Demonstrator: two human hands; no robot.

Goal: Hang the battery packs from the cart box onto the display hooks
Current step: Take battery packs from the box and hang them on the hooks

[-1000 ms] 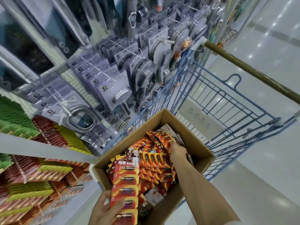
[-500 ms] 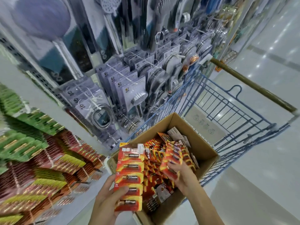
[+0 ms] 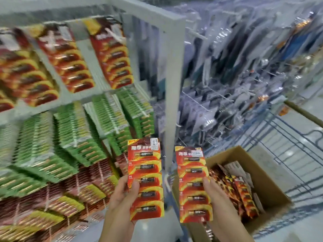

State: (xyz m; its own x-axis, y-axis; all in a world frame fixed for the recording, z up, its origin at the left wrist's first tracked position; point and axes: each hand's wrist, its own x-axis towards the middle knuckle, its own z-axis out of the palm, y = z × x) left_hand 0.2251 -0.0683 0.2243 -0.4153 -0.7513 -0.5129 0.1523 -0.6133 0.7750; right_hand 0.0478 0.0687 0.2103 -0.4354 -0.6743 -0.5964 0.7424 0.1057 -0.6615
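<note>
Two red-and-yellow battery strips upright before display rack: left strip [image 3: 145,179] gripped by left hand [image 3: 120,203], right strip [image 3: 193,185] by right hand [image 3: 218,201], above cardboard box [image 3: 258,173] in blue cart [image 3: 288,137]. Best approach: raise one strip, line top hole with free hook among hanging red packs [image 3: 111,55], slide on level; hooks blurred.

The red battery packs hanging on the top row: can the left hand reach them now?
Probably yes. Nothing stands between the left hand and the top-row red packs, but it already holds a battery strip, and the row is well above it.
</note>
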